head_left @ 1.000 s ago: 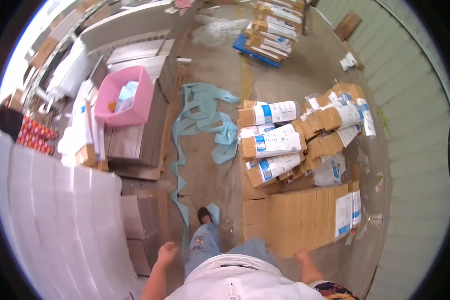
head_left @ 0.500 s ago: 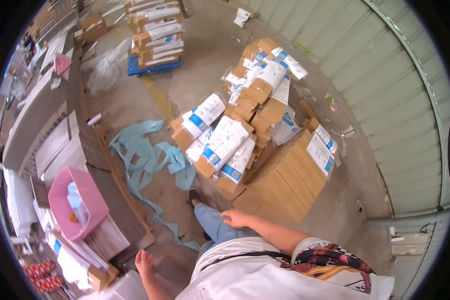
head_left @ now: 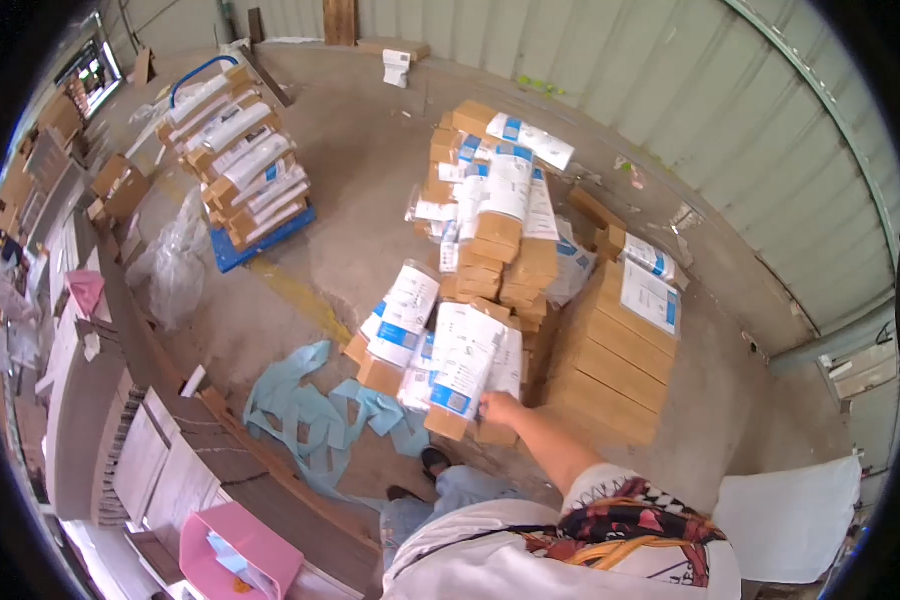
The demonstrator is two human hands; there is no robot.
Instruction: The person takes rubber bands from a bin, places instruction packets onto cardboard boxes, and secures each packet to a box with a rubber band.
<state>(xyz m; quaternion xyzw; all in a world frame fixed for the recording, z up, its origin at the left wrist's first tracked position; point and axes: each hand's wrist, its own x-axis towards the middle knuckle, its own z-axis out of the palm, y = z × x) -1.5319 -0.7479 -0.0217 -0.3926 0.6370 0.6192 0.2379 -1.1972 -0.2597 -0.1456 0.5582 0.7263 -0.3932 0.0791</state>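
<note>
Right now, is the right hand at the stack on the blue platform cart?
No, the right hand is at the nearer pile of labelled cardboard boxes, apart from the blue platform cart.

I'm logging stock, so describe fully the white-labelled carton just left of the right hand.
The carton looks like long brown cardboard, mostly covered by a white printed sheet with a blue patch towards its bare, nearer end. It lies at the front of a pile, between similar parcels. The right hand is at its right edge; whether it has a grip there is unclear. The print is too small to read.
</note>
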